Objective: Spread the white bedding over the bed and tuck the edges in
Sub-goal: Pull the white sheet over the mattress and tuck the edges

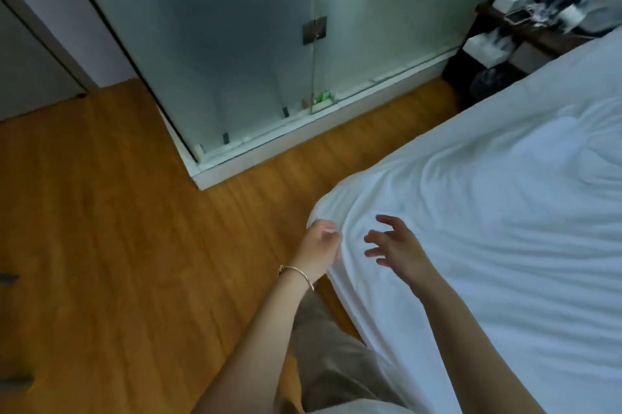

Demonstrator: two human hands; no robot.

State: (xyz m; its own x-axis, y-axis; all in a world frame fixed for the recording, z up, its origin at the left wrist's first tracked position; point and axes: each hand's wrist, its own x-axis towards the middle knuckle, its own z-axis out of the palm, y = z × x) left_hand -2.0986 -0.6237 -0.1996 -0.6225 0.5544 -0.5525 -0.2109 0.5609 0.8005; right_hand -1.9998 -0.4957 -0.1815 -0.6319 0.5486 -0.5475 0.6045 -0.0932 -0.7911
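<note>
Covering the bed (572,83) at the right is the white bedding (505,211), soft cloth creased into long folds and rounded over the near corner, beside a smooth orange-brown wooden floor (117,211) and a frosted glass partition (218,43). At that corner the left hand (319,250), a thin metal bangle (299,274) on its wrist, curls its fingers against the cloth's edge, though whether it pinches the cloth cannot be told. Just beside it, the right hand (393,247) hovers over the bedding with fingers spread and slightly bent, gripping nothing.
</note>
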